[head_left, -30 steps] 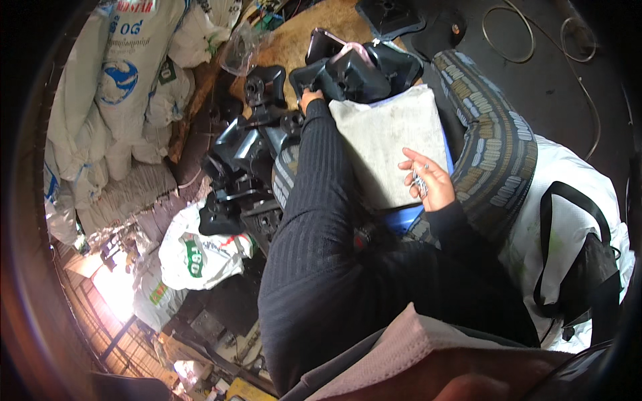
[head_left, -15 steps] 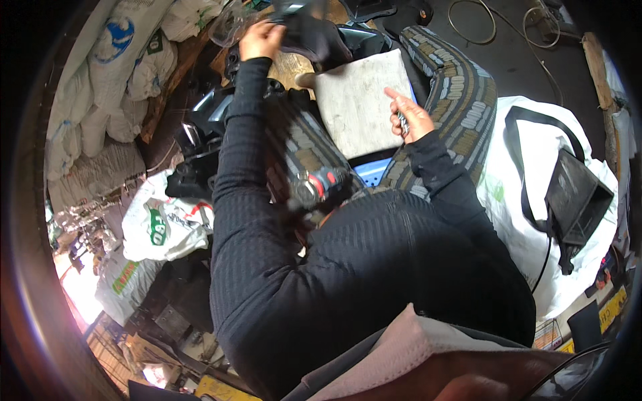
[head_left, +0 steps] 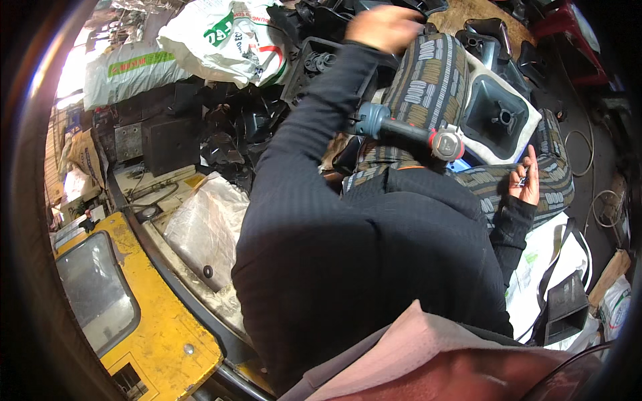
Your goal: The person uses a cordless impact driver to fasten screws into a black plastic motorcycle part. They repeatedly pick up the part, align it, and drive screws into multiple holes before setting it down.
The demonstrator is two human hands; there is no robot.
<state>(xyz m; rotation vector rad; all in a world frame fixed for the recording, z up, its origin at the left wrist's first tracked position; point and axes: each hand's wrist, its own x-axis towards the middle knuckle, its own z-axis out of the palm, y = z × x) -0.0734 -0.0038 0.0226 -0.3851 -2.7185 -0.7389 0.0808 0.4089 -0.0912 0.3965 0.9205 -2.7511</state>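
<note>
Our left arm is stretched long, up toward twelve o'clock, dark ribbed sleeve running from the shoulder at centre to the left hand (head_left: pixel 381 27) near the top edge. That hand is blurred; it hangs over a pile of black plastic parts (head_left: pixel 314 57), and we cannot tell whether its grip is closed on anything or simply hovering above them.

Over at three o'clock, our right arm is bent sharply, the forearm short in view, the wrist cocked back. The right hand (head_left: pixel 525 182) sits palm up with fingers loosely curled, and in that loose grip rests a small metal piece (head_left: pixel 521 179), too small to name for sure. The hand lies against a striped cushion (head_left: pixel 428 87), brown with pale dashes, which runs from one o'clock round to three.

Between the two arms, a cordless power drill (head_left: pixel 408 132) with a blue-grey body and a red and grey end lies across the cushion, touching neither hand. Just beyond it at two o'clock stands a white-rimmed black moulded housing (head_left: pixel 498 110), its hollow facing us.

Down at eight o'clock sits a yellow panel (head_left: pixel 154 321) with a window, and a clear plastic bag (head_left: pixel 204 227) beside it. White printed sacks (head_left: pixel 221 37) crowd eleven o'clock.
</note>
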